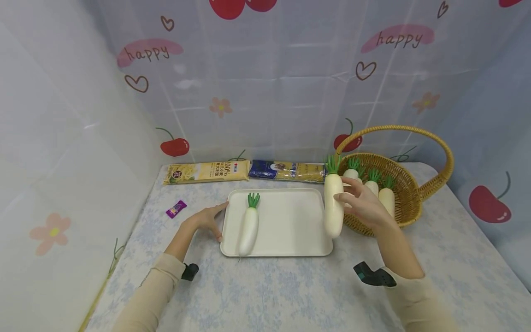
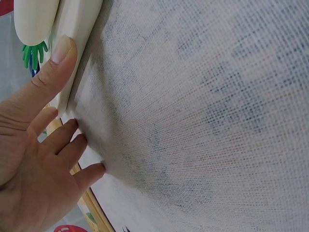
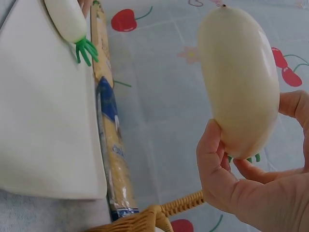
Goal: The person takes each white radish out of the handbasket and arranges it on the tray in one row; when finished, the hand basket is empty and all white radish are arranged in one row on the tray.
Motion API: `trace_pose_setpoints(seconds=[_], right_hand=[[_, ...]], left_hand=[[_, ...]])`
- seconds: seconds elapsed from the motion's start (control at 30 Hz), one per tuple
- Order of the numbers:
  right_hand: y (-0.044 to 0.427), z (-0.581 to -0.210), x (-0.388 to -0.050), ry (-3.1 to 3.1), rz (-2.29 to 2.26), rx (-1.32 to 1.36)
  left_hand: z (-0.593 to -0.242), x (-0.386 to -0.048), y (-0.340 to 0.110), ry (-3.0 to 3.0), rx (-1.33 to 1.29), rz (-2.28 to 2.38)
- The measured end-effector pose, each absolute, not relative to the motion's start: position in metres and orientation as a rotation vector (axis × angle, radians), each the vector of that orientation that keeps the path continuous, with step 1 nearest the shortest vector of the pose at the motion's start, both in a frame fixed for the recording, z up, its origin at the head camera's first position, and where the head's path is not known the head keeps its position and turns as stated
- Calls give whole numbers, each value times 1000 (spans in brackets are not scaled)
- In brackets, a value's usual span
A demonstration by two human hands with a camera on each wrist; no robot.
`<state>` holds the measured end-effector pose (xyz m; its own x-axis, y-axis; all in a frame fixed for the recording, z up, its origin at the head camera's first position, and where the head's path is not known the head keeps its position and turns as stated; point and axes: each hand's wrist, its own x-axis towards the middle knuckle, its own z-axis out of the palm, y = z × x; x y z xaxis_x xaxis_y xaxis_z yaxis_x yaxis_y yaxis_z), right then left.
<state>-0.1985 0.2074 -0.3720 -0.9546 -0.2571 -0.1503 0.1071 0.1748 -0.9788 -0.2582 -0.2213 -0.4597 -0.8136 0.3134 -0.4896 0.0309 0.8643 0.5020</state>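
Note:
My right hand (image 1: 362,203) grips a white radish (image 1: 333,205) with green leaf stubs, held up over the right end of a white tray (image 1: 290,226). In the right wrist view, thumb and fingers curl round the leafy end of this radish (image 3: 239,82). Another white radish (image 1: 249,230) lies on the left part of the tray, leaves toward the back. At the tray's left edge my left hand (image 1: 206,220) is spread, thumb and fingers touching the rim. The left wrist view shows the thumb (image 2: 53,72) against the tray's side, the fingers extended and nothing gripped.
A wicker basket (image 1: 408,203) with a tall handle stands at the right, holding several white radishes (image 1: 386,199). Behind the tray lie a yellow pasta packet (image 1: 207,172) and a blue-and-yellow packet (image 1: 290,171). A small purple wrapper (image 1: 176,209) sits at the left.

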Motion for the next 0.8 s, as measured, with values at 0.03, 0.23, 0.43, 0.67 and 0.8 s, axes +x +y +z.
trace_pose_setpoints(seconds=[0.03, 0.23, 0.43, 0.67, 0.8], right_hand=[[204, -373, -200, 2159, -1851, -142], [182, -385, -209, 2101, -1843, -127], [159, -399, -217, 2029, -1859, -127], [133, -419, -226, 1976, -1884, -157], [120, -430, -229, 1968, -1872, -123]], left_hand=[[-459, -258, -221, 2454, 248, 648], [-458, -258, -221, 2445, 240, 666], [-458, -257, -221, 2449, 249, 657], [-459, -256, -222, 2466, 277, 675], [-459, -256, -222, 2471, 283, 676]])
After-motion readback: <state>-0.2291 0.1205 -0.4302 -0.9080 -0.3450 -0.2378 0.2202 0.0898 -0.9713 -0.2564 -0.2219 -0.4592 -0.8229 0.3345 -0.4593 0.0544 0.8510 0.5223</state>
